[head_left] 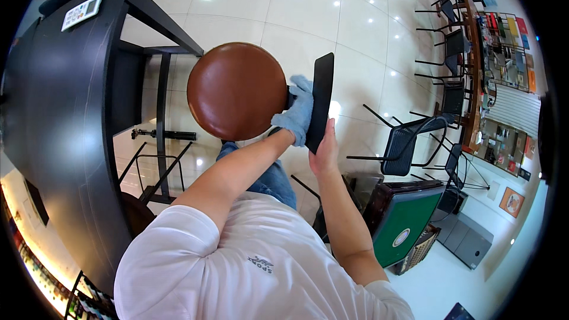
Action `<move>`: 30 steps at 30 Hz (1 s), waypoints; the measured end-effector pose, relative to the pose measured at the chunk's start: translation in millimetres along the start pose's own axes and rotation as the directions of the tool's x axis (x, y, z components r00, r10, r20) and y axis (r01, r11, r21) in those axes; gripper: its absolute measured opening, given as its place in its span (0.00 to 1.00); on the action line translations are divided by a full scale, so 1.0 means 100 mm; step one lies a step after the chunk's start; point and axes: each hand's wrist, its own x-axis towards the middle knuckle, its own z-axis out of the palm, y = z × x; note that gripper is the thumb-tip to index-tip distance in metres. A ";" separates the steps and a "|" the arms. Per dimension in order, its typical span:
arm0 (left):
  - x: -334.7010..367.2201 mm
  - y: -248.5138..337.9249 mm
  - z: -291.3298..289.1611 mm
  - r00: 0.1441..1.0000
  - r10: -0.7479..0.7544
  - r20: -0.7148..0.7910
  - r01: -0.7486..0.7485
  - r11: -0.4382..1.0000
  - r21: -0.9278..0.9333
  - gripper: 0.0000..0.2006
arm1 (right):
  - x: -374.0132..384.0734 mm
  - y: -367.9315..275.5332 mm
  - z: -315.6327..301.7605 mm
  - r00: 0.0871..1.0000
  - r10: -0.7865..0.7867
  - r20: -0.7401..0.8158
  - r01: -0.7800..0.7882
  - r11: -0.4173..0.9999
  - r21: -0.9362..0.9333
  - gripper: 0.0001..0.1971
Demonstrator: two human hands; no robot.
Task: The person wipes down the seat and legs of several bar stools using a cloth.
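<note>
At left is the round brown seat [237, 92]; at its 3 o'clock, the left hand [298, 112], in a blue glove [301, 105], touches the black backrest [322, 98]. At the backrest's 6 o'clock, the right hand [325, 151] supports it; I cannot tell if either hand clamps, but steady support with even pressure seems best.

Blk table [56, 118] w/ 1 wht remote [82, 13]
</note>
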 end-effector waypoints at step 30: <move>-0.11 0.15 0.00 0.872 0.056 0.487 0.410 -0.629 -0.661 0.17 | -0.01 0.06 -0.14 0.998 -0.050 0.024 0.054 0.984 -0.167 0.34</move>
